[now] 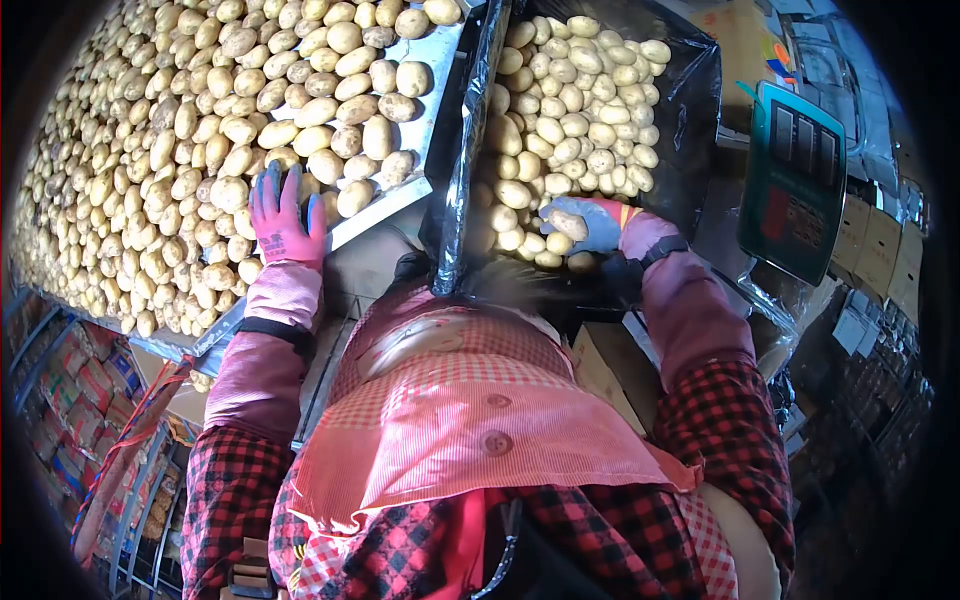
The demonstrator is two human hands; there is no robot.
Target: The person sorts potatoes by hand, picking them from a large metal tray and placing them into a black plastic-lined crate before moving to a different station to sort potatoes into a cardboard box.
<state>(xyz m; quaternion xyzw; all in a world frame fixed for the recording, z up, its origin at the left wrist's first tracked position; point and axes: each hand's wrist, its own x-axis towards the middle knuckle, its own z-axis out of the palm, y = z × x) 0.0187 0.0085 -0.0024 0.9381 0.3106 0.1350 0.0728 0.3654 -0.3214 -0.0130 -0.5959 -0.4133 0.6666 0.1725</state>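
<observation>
Setting: produce-sorting station, metal desk (425,100) heaped with loose potatoes (180,150), stacked cartons along both lower edges of view.
Held potato (568,224): small, pale, resting in the right palm just above the near rim of the lined box, touching the gloved fingers.
Right hand (590,225): blue-and-pink glove, curled round the held potato, positioned over the near edge of the box contents.
Left hand (283,222): pink glove with dark fingertips, fingers spread and flat, palm down on the loose potatoes at the near edge of the desk; grasping nothing that can be made out.
Lined box (700,110): black plastic liner, filled close to the rim with small pale potatoes (580,100), set just right of the desk and touching its edge.
Liner flap (465,150): glossy black sheet standing between the desk heap and the box.
Weighing scale (795,180): green display panel, upright, just right of the box, wrapped partly in clear film.
Sleeves (275,340): pink covers over red-and-black check, dark band at each wrist.
Apron (480,420): pink gingham, two buttons visible at centre.
Cartons left (70,400): printed boxes on a lower shelf, well apart from both hands.
Cartons right (880,250): brown boxes stacked behind the scale; labels too small to read.
</observation>
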